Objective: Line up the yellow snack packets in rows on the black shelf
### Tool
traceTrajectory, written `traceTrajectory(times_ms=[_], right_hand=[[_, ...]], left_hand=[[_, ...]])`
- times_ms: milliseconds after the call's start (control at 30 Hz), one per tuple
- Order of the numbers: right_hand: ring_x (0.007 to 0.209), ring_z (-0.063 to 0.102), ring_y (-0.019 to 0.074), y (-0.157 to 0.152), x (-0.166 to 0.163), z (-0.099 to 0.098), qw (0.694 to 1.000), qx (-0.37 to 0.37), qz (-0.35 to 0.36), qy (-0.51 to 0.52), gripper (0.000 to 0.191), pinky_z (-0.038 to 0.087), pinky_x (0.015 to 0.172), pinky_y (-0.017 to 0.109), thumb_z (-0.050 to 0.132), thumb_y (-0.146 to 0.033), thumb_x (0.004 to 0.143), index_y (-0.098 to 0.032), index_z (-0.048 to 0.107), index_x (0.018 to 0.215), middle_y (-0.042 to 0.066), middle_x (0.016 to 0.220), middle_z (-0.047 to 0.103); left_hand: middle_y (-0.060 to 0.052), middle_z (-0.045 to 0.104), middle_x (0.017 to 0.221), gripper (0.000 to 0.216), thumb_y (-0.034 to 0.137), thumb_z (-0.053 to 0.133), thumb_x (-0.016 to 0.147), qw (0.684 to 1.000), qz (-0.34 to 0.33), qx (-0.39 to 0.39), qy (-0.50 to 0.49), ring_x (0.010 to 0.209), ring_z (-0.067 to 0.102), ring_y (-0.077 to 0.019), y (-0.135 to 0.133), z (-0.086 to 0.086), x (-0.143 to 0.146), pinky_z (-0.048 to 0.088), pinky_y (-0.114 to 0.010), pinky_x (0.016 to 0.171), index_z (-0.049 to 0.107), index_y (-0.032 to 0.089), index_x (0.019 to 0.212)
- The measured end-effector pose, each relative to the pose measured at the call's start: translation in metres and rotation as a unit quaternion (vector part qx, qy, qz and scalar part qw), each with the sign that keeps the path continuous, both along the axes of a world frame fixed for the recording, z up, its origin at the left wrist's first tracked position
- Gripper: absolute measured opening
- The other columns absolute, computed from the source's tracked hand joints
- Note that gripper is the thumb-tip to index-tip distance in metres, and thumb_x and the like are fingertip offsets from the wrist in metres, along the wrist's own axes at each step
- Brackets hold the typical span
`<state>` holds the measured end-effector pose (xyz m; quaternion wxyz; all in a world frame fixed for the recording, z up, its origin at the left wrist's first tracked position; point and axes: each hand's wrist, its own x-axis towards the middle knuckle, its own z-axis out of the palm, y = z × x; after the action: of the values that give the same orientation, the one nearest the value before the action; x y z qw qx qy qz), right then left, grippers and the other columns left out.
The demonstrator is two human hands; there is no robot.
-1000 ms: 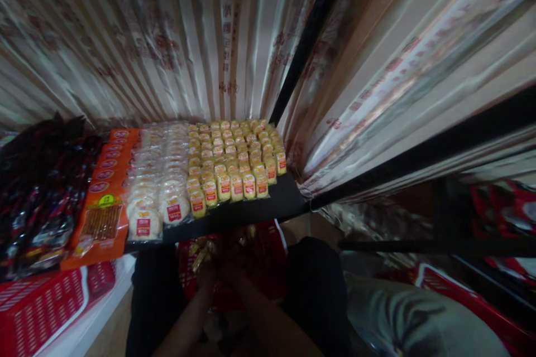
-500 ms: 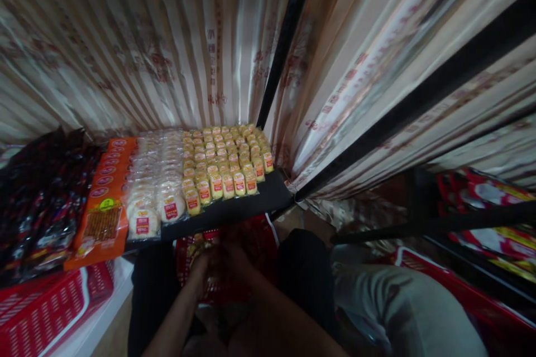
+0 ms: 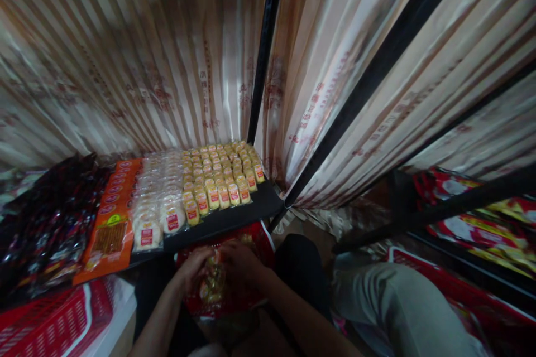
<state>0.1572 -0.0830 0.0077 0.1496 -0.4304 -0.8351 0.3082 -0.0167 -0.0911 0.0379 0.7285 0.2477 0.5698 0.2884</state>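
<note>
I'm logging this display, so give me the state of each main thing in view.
Yellow packets: standing in rows
White packets: wrapped, in two rows
Front orange bag: face up
Dark bags: overlapping
Curtain: hanging in folds
Basket between the legs: holding gold packets
Left hand: over it, grip unclear
Right hand: likewise
Lower-left basket: contents hidden

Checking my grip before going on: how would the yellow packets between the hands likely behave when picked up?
The yellow packets catch light like glossy film, so they may slip. They look small beside the left hand, so each is probably light. They seem heaped together, so lifting one might shift others.
</note>
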Motion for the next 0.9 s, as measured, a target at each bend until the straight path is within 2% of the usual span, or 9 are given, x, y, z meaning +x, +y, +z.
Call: traceTrajectory(times_ms=[167, 300, 400, 533, 700, 900], right_hand=[[0.089, 0.057, 0.0183, -0.005, 0.002, 0.024, 0.995, 0.015, -0.096, -0.016, 0.032, 0.043, 0.078, 0.027, 0.059, -0.039, 0.080, -0.018, 0.060, 0.104, 0.006, 0.095, 0.063], [0.080, 0.057, 0.0156, -0.006, -0.003, 0.037, 0.985, 0.035, -0.171, 0.010, 0.023, 0.042, 0.071, 0.024, 0.061, -0.035, 0.078, -0.020, 0.060, 0.096, 0.002, 0.087, 0.061], [0.075, 0.057, 0.0148, 0.000, -0.011, 0.041, 0.970, 0.050, -0.232, 0.041, 0.024, 0.042, 0.067, 0.023, 0.060, -0.030, 0.075, -0.020, 0.059, 0.096, 0.002, 0.085, 0.060], [0.059, 0.055, 0.0112, 0.016, -0.028, 0.047, 0.954, 0.053, -0.282, 0.088, 0.023, 0.043, 0.060, 0.023, 0.057, -0.029, 0.076, -0.019, 0.057, 0.097, 0.002, 0.084, 0.059], [0.059, 0.056, 0.0123, 0.038, -0.053, 0.048, 0.939, 0.057, -0.319, 0.114, 0.021, 0.044, 0.059, 0.024, 0.055, -0.031, 0.077, -0.019, 0.056, 0.094, 0.003, 0.086, 0.059], [0.067, 0.058, 0.0162, 0.055, -0.074, 0.037, 0.933, 0.080, -0.335, 0.108, 0.024, 0.047, 0.065, 0.029, 0.053, -0.033, 0.080, -0.017, 0.053, 0.098, 0.008, 0.092, 0.058]], left_hand=[[0.004, 0.060, 0.059, 0.033, 0.038, 0.067, 0.062, 0.998, -0.010, 0.064, 0.002, 0.052, 0.054, -0.0065, 0.006, 0.019, 0.008, 0.036, -0.016, 0.047, 0.059, 0.015, 0.083], [0.003, 0.060, 0.063, 0.042, 0.042, 0.068, 0.061, 0.990, -0.011, 0.137, 0.023, 0.056, 0.054, -0.0081, 0.010, 0.029, 0.017, 0.038, -0.019, 0.051, 0.059, 0.014, 0.092], [0.004, 0.058, 0.064, 0.048, 0.045, 0.069, 0.056, 0.978, 0.045, 0.192, 0.067, 0.054, 0.053, -0.0092, 0.015, 0.034, 0.022, 0.041, -0.022, 0.053, 0.059, 0.015, 0.092], [-0.002, 0.064, 0.079, 0.048, 0.046, 0.067, 0.053, 0.961, 0.133, 0.215, 0.110, 0.071, 0.060, -0.0160, 0.022, 0.040, 0.023, 0.047, -0.028, 0.067, 0.058, 0.016, 0.089], [-0.007, 0.065, 0.093, 0.037, 0.038, 0.061, 0.059, 0.933, 0.201, 0.257, 0.153, 0.086, 0.060, -0.0187, 0.026, 0.034, 0.015, 0.047, -0.032, 0.082, 0.058, 0.016, 0.088], [-0.010, 0.062, 0.106, 0.033, 0.030, 0.054, 0.065, 0.918, 0.199, 0.292, 0.179, 0.099, 0.058, -0.0210, 0.025, 0.017, 0.009, 0.043, -0.036, 0.092, 0.059, 0.016, 0.095]])
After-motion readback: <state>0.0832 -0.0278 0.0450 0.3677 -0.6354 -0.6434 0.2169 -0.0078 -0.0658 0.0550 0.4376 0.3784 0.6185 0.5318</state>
